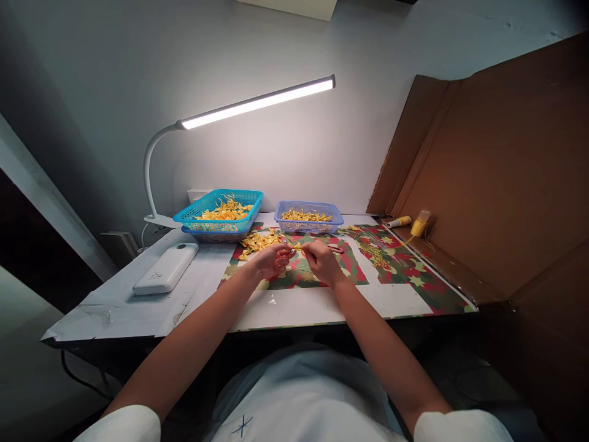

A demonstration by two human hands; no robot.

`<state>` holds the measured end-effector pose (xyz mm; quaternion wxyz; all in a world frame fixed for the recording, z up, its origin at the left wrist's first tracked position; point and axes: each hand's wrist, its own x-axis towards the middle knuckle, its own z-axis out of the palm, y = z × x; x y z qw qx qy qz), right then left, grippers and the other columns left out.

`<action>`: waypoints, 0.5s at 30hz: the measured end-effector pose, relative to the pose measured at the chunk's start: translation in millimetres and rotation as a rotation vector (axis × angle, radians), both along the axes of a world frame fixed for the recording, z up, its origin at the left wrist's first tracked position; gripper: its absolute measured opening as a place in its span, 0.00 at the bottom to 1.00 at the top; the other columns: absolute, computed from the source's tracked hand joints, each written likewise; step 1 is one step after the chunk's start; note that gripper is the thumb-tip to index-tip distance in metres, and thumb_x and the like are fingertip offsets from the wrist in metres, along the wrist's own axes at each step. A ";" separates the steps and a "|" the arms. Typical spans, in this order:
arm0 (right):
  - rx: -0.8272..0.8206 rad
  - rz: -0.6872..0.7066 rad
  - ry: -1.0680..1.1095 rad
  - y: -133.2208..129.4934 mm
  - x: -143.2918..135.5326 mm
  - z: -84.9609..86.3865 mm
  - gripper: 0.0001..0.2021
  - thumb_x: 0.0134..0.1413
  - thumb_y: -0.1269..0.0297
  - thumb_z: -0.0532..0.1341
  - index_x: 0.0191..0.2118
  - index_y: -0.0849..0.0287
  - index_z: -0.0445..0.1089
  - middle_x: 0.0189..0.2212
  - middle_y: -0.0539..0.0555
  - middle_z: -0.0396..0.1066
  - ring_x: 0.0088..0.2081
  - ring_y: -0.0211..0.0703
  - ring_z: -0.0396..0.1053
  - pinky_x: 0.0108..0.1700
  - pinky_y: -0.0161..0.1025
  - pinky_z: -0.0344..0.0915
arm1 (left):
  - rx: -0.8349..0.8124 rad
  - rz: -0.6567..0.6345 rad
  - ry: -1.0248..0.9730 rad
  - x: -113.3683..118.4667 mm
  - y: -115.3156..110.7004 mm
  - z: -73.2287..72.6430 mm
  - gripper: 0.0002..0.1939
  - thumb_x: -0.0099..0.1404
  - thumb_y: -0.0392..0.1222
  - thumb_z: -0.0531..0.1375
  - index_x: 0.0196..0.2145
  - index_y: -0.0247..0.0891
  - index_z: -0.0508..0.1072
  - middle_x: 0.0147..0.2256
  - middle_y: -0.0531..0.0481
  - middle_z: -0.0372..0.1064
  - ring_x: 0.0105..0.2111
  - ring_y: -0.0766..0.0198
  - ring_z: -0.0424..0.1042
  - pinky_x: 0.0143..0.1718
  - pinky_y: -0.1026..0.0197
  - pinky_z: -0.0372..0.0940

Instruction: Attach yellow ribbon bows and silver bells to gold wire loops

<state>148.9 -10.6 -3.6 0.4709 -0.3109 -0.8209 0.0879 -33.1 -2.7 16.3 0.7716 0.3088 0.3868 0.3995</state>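
Over the patterned mat, my left hand point(275, 260) and my right hand point(321, 261) are close together. A small yellow piece point(297, 246) lies between their fingertips, and both hands pinch it. From my right hand a thin red tool point(337, 250) sticks out to the right. Just behind my left hand is a pile of yellow ribbon pieces point(258, 242). A turquoise basket point(184, 218) at the back left holds more yellow pieces. The blue-violet basket point(310, 226) behind my hands holds thin yellow pieces. Gold strands point(378, 255) lie on the mat to the right.
A lit lamp point(257, 101) arches over the table from the left. A white power bank point(166, 269) lies at the left. Two small yellow-and-white containers point(399, 222) point(419, 224) stand or lie at the right, beside a tall cardboard sheet point(497, 166).
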 end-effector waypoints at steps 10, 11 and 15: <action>-0.198 0.057 0.164 -0.3 -3.8 -1.7 0.08 0.56 0.68 0.52 0.29 0.57 0.66 0.23 0.49 0.61 0.27 0.39 0.57 0.32 0.37 0.55 | -0.001 -0.007 0.002 -0.3 -0.3 -0.9 0.05 0.60 0.33 0.59 0.26 0.34 0.67 0.20 0.56 0.62 0.10 0.78 0.51 0.08 0.73 0.47; -0.228 0.072 0.187 0.2 -4.5 -2.5 0.07 0.55 0.67 0.53 0.29 0.57 0.66 0.23 0.48 0.61 0.26 0.38 0.57 0.31 0.36 0.55 | 0.002 -0.008 -0.001 -0.1 -0.5 -0.7 0.05 0.60 0.33 0.59 0.26 0.34 0.67 0.20 0.56 0.62 0.10 0.78 0.51 0.08 0.73 0.47; -0.343 0.127 0.289 3.9 -8.5 -6.4 0.07 0.53 0.61 0.54 0.29 0.57 0.65 0.22 0.47 0.59 0.26 0.37 0.55 0.29 0.36 0.54 | 0.027 -0.004 -0.020 1.0 -1.8 0.2 0.04 0.60 0.32 0.59 0.27 0.34 0.67 0.21 0.56 0.64 0.11 0.77 0.52 0.09 0.73 0.49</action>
